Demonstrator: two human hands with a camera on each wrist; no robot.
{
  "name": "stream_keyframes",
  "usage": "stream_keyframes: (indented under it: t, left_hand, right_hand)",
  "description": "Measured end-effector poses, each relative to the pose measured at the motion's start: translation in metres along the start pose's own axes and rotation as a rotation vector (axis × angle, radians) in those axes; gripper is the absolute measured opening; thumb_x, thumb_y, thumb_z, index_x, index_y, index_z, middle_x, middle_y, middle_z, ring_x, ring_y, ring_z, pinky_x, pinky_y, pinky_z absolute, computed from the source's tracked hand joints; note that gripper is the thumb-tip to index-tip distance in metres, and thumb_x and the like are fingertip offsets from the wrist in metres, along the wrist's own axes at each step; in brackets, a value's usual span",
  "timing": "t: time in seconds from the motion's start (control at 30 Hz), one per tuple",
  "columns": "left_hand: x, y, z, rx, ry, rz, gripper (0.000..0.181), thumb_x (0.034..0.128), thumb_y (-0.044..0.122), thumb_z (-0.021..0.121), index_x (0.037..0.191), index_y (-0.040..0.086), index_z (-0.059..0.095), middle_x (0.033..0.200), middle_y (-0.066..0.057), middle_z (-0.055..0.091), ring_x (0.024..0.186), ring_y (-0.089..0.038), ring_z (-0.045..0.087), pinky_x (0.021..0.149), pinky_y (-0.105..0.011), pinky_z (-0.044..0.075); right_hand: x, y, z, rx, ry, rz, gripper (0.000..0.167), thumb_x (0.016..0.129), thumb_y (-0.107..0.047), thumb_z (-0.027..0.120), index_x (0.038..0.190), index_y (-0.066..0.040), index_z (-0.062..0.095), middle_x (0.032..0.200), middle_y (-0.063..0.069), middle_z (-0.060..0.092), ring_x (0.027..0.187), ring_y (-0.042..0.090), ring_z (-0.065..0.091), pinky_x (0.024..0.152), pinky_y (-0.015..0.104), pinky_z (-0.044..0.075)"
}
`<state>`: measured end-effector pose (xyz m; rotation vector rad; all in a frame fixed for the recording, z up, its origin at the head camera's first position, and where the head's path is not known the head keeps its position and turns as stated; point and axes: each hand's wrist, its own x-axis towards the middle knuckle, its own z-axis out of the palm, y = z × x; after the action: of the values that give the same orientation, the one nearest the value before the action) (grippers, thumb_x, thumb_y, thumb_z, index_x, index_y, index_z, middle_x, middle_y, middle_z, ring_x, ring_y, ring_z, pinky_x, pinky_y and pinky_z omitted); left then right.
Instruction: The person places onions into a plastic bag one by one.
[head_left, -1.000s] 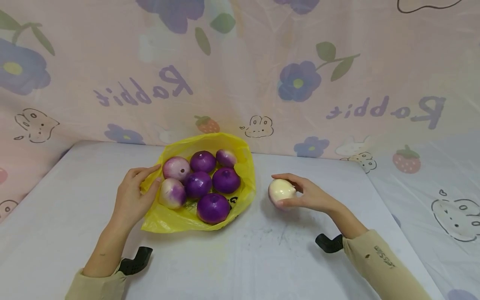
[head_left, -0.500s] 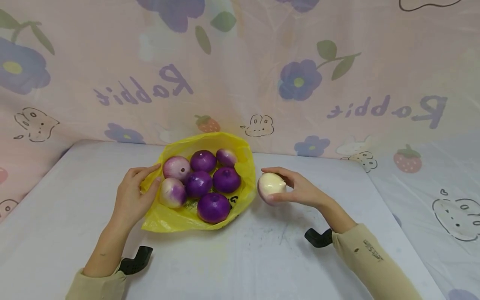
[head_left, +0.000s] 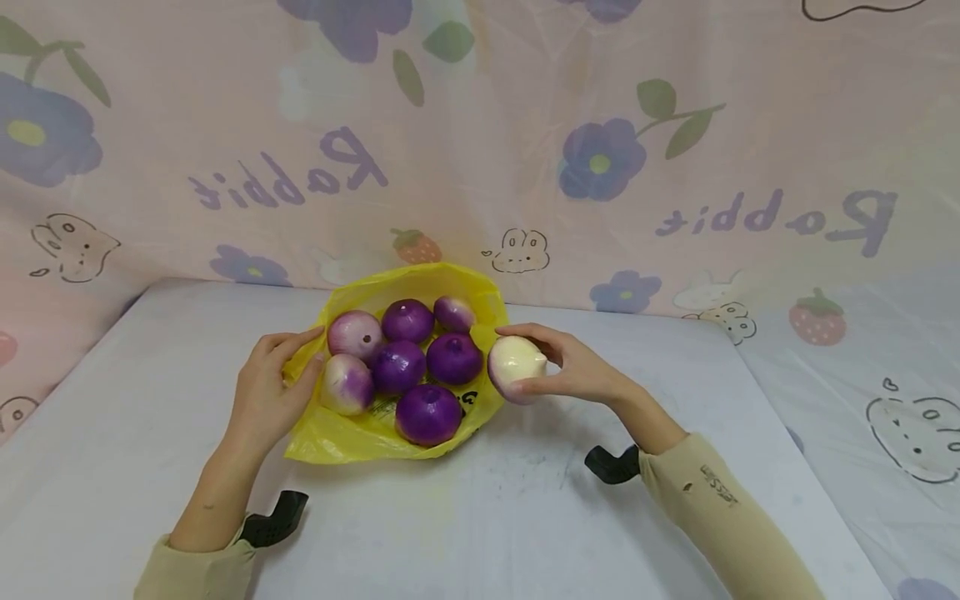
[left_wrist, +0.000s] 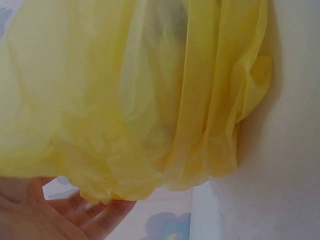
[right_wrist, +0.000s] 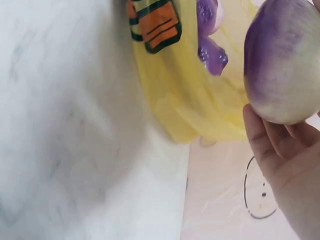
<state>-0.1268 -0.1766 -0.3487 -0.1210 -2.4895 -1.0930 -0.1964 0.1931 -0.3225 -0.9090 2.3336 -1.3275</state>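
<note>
A yellow plastic bag (head_left: 330, 446) lies on the table with its mouth open, holding several purple and purple-white onions (head_left: 398, 367). My left hand (head_left: 272, 392) pinches the bag's left rim between thumb and fingers. The folded outside of the bag (left_wrist: 100, 110) covers part of that hand in the left wrist view. Just off the bag's right rim, my right hand (head_left: 581, 367) grips a cream-and-purple onion (head_left: 514, 363) from its right side. In the right wrist view this onion (right_wrist: 282, 60) shows a purple side, with fingers (right_wrist: 259, 135) around its end.
The white tabletop (head_left: 450, 533) stretches in front of the bag and to both sides. A pink printed cloth (head_left: 480, 150) hangs right behind the table's back edge. A black wrist attachment (head_left: 276, 518) sits on the left forearm and another black attachment (head_left: 611, 465) on the right.
My right hand has moved left and slightly farther back with its onion, from well right of the bag to the bag's right rim. The left hand stays on the bag.
</note>
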Motion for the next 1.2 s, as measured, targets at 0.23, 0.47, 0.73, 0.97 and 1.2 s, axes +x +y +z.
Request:
stream_keyframes:
  t: [0.23,0.47,0.73,0.97,1.2]
  left_hand:
    - [0.001,0.0,0.0,-0.001,0.009,0.011,0.034,0.0909,0.009,0.059,0.123,-0.001,0.062,0.115,-0.026,0.052,0.096,-0.037,0.051,0.072,-0.037,0.036]
    - [0.001,0.0,0.0,-0.002,-0.003,0.0,0.035,0.0918,0.01,0.058,0.125,0.0,0.061,0.116,-0.026,0.052,0.097,-0.038,0.051,0.073,-0.038,0.037]
    - [0.001,-0.001,0.0,-0.003,-0.008,-0.009,0.035,0.0921,0.012,0.058,0.125,0.0,0.061,0.117,-0.025,0.052,0.099,-0.038,0.051,0.073,-0.038,0.037]
    - [0.001,-0.001,0.0,-0.01,0.003,0.003,0.034,0.0913,0.01,0.059,0.124,0.0,0.062,0.116,-0.025,0.052,0.097,-0.037,0.051,0.073,-0.037,0.036]
    - [0.001,-0.001,0.0,-0.01,-0.006,-0.004,0.034,0.0921,0.011,0.058,0.124,0.0,0.061,0.117,-0.026,0.052,0.098,-0.038,0.051,0.073,-0.038,0.037]
  right_hand:
    - [0.011,-0.006,0.007,0.03,-0.014,-0.02,0.066,0.079,-0.025,0.077,0.139,-0.021,0.05,0.132,0.001,0.054,0.117,0.022,0.051,0.099,0.047,0.039]
    - [0.023,-0.011,0.014,0.044,-0.024,-0.056,0.066,0.079,-0.022,0.077,0.139,-0.019,0.05,0.135,0.001,0.052,0.118,0.021,0.052,0.101,0.046,0.04]
    - [0.037,-0.014,0.021,0.07,-0.007,-0.08,0.067,0.08,-0.019,0.077,0.141,-0.015,0.048,0.142,0.007,0.048,0.119,0.021,0.052,0.103,0.044,0.039]
    - [0.05,-0.018,0.028,0.096,0.009,-0.084,0.071,0.08,-0.02,0.076,0.144,-0.012,0.044,0.148,0.006,0.044,0.12,0.021,0.051,0.103,0.043,0.039]
    - [0.064,-0.024,0.034,0.077,0.037,-0.044,0.071,0.081,-0.02,0.075,0.145,-0.017,0.043,0.146,0.001,0.045,0.119,0.022,0.052,0.099,0.044,0.042]
